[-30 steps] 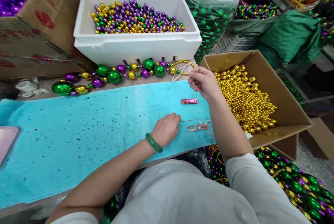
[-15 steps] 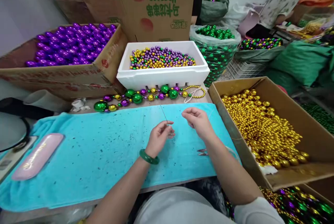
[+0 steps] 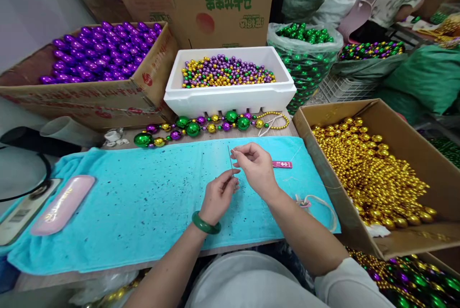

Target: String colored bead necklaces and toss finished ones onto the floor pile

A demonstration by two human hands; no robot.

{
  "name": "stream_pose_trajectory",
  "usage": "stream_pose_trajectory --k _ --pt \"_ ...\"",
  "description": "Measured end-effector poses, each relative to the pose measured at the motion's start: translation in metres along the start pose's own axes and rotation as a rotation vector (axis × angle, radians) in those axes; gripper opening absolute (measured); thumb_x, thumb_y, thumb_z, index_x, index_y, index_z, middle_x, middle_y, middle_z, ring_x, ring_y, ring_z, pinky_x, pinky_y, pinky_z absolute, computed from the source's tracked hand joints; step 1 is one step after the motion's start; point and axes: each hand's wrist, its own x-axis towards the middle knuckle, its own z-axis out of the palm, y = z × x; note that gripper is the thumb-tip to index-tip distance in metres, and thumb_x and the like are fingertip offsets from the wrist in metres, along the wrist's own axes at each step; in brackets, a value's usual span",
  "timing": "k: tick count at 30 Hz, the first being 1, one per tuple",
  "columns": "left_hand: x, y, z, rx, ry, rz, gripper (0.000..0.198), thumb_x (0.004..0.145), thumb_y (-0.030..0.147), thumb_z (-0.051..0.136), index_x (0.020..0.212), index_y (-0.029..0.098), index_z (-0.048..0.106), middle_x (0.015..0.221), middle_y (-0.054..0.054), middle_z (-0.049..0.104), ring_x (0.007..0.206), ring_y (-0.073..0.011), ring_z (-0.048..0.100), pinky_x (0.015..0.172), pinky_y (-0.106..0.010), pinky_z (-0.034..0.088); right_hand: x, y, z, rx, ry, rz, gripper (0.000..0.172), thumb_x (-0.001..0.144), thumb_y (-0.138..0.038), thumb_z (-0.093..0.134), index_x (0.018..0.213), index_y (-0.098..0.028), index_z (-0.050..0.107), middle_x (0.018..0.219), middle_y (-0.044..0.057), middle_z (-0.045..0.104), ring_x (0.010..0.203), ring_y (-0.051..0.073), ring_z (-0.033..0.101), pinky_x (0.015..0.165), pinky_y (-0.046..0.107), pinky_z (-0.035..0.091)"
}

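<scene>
the thin, dark, straight metal needle stood nearly upright above the turquoise cloth towel, right of its middle. left hand pinched the lower end; right hand had thumb and finger pressed together near the top, couldn't tell on what. probably light, stiff and kinda slippery, so low on the shaft seemed the best hold. counted one needle, one towel, one pale pink rounded case at the towel's left end.

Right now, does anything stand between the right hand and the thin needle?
Nothing visible does. The right hand is close beside the needle, which the left hand holds above the blue towel; I cannot tell if the right fingertips touch it.
</scene>
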Motion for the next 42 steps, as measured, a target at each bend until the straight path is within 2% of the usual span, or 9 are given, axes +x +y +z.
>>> stream_pose_trajectory --k 12,26,33,42 --pt "0.001 0.009 0.001 0.06 -0.01 0.025 0.028 0.086 0.034 0.052 0.105 0.016 0.066 0.076 -0.002 0.068 0.066 -0.0129 0.065 0.065 -0.024 0.055 0.0 0.003 -0.002 -0.061 -0.029 0.008 0.013 0.077 -0.031 0.06 0.074 -0.019 0.058 0.071 0.001 0.066 0.066 0.016 0.064 0.062 0.029 0.052" --pt "-0.001 0.009 -0.001 0.111 -0.01 0.042 0.029 0.086 0.033 0.052 0.105 0.017 0.066 0.075 -0.002 0.068 0.069 -0.0151 0.067 0.065 -0.026 0.056 0.002 0.004 -0.002 -0.07 -0.032 0.012 0.012 0.075 -0.03 0.06 0.072 -0.019 0.058 0.07 0.001 0.066 0.064 0.015 0.064 0.062 0.028 0.052" --pt "-0.003 -0.005 -0.003 0.16 -0.025 0.059 0.033 0.089 0.036 0.05 0.115 0.019 0.064 0.088 -0.005 0.072 0.074 -0.0164 0.069 0.071 -0.028 0.057 0.004 -0.003 -0.001 -0.024 -0.016 0.053 0.012 0.073 -0.03 0.062 0.07 -0.02 0.058 0.065 0.0 0.064 0.062 0.015 0.064 0.056 0.026 0.053" --pt "-0.001 -0.005 -0.005 0.228 -0.032 0.086 0.034 0.09 0.035 0.048 0.116 0.02 0.063 0.097 -0.007 0.072 0.074 -0.016 0.069 0.072 -0.028 0.057 0.005 -0.002 -0.004 0.054 -0.022 0.078 0.01 0.07 -0.028 0.065 0.073 -0.019 0.062 0.068 0.0 0.064 0.065 0.014 0.065 0.055 0.024 0.054"
